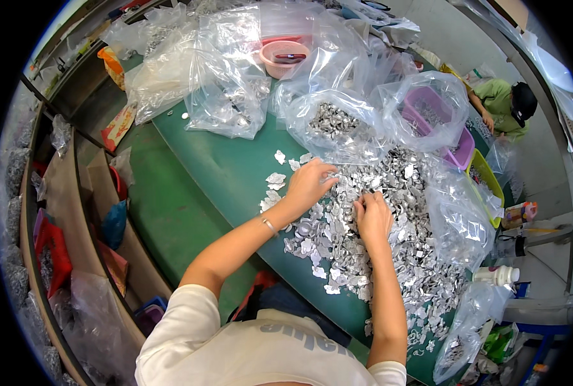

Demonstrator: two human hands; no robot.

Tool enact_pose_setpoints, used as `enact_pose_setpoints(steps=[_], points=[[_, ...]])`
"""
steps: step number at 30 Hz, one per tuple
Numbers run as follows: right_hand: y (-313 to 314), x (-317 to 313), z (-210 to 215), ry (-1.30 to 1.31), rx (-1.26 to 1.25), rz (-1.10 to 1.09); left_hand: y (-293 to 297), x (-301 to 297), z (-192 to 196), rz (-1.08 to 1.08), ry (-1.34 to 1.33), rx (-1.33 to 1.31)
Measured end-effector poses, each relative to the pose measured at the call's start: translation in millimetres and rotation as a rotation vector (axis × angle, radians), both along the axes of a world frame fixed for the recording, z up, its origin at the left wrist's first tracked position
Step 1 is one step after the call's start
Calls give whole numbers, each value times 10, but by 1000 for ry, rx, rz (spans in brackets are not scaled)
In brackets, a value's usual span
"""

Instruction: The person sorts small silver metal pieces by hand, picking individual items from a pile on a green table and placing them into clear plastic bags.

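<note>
A broad heap of small, flat silver metal pieces (402, 212) covers the right part of the green table (203, 154). Over the heap's left edge, my left hand (309, 186) has its fingers bent and its thumb near the fingertips; what lies between them is too small to make out. My right hand (374, 220) rests lower on the heap, fingers curled down in a pinch, with whatever they hold hidden. Several loose silver pieces (275, 180) lie beside my left hand. Just beyond both hands, an open clear plastic bag (335, 122) holds more metal parts.
Clear bags (228, 96) and a pink bowl (267, 58) line the far side. Purple baskets (463, 151) and a yellow-green basket (489, 180) stand right, near a white bottle (496, 275). Another person (502, 103) sits at the far right. Cardboard-coloured shelving (74, 212) is at left.
</note>
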State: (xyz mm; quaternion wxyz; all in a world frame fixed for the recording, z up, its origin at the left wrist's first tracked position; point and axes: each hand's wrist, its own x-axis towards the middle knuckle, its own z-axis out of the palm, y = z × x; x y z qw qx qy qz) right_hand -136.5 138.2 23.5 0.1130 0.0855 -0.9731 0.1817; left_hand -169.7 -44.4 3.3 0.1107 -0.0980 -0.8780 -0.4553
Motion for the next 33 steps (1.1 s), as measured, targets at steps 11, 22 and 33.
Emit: enact_pose_setpoints(steps=[11,22,33], points=[[169,16,104,-93,-87,-52,86,-190,-37,-134,-79,-347],[72,139,305,-366,-8,-98,-115,-78,9,-274,-763,979],[-325,-199,-114,113,89,36,-376,64,-144,-225,-641,966]])
